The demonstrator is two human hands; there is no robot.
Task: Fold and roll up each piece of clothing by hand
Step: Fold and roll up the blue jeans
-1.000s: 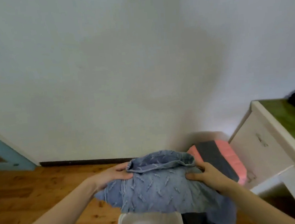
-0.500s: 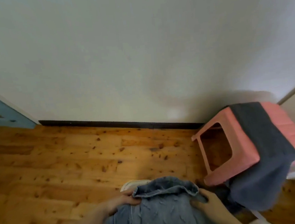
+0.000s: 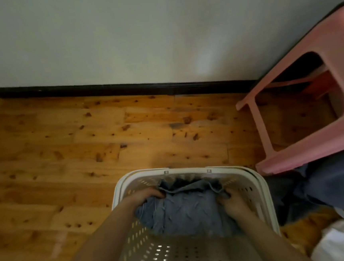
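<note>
The person's left grip (image 3: 147, 199) and right grip (image 3: 234, 205) each curl round one end of the rolled blue-grey textured garment (image 3: 186, 211), seemingly clamping it so the roll cannot spring open. It sits between them, low inside the white perforated plastic laundry basket (image 3: 264, 188), likely being stowed.

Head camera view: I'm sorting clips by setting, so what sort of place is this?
Probably a room in a home: a knotty wooden plank floor, a white perforated plastic laundry basket holding a rolled blue-grey garment, and a pink plastic stool beside a plain pale wall.
</note>
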